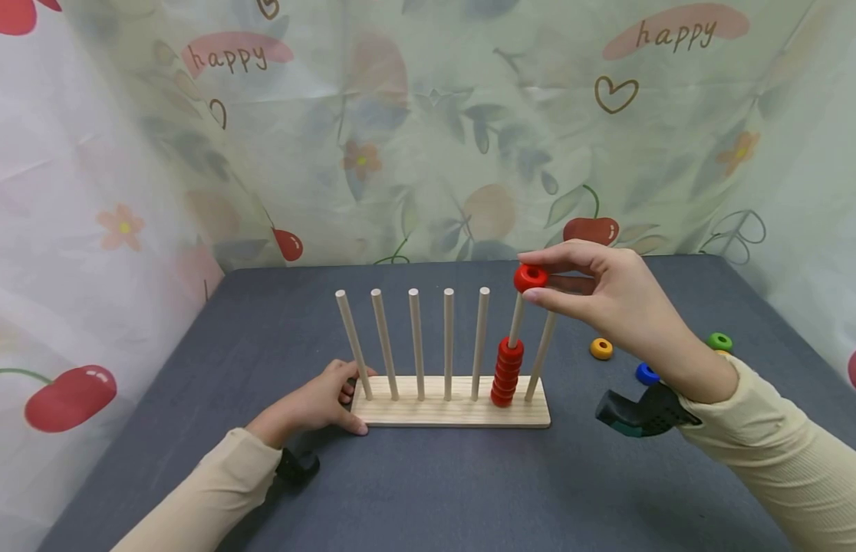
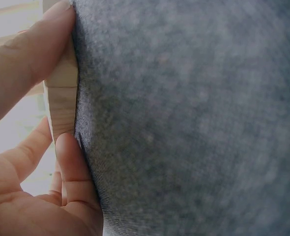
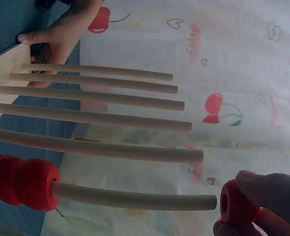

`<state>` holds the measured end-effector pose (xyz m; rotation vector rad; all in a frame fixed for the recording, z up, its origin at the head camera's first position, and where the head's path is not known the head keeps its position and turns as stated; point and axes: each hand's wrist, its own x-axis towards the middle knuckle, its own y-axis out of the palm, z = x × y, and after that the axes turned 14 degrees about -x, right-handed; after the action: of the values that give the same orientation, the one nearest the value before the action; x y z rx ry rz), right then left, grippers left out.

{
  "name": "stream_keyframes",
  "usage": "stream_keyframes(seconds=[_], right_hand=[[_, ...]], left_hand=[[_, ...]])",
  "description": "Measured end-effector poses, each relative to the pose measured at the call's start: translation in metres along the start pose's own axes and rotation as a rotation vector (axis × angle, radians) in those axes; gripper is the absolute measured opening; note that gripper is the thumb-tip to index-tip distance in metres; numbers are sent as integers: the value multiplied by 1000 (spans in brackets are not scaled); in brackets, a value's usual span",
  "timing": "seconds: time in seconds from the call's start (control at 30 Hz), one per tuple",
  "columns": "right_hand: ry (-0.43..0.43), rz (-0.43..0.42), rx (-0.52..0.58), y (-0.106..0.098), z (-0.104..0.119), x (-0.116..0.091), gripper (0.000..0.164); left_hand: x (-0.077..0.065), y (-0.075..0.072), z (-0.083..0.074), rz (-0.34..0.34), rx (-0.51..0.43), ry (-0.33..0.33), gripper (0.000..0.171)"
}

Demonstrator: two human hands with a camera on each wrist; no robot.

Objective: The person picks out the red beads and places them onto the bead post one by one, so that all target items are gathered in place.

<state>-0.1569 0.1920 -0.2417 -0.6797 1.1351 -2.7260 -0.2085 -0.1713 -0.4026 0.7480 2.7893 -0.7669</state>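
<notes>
My left hand (image 1: 321, 399) grips the left end of a pale wooden base (image 1: 447, 415), thumb at its front edge and fingers behind. In the left wrist view, the thumb and a fingertip press the base's wooden edge (image 2: 62, 103). Several upright pegs rise from this base in a row. My right hand (image 1: 607, 287) pinches a red ring (image 1: 521, 280) between thumb and fingers at the top of the second peg from the right. The right wrist view has that ring (image 3: 241, 206) just off the peg's tip, hole facing it. Lower on the same peg sits a stack of red rings (image 1: 506, 373).
Loose rings lie on the dark table (image 1: 442, 491) right of the base: a yellow ring (image 1: 596, 353), a blue ring (image 1: 646, 374) and a green ring (image 1: 712, 343). The right forearm partly covers that area. A printed curtain (image 1: 455, 115) hangs behind the table.
</notes>
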Motion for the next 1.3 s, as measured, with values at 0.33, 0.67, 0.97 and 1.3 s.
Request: stream_keyframes(seconds=[0.33, 0.67, 0.97, 1.3], right_hand=[[-4, -3, 16, 0, 0, 2, 35], [-16, 12, -25, -1, -1, 4, 34], [-15, 35, -57, -2, -1, 4, 35], [-20, 40, -78, -3, -1, 3, 36]], left_hand=[[0, 0, 0, 7, 1, -1, 77], [1, -1, 1, 4, -2, 2, 77], [-1, 0, 0, 7, -4, 9, 77], [-1, 0, 0, 4, 2, 4, 78]])
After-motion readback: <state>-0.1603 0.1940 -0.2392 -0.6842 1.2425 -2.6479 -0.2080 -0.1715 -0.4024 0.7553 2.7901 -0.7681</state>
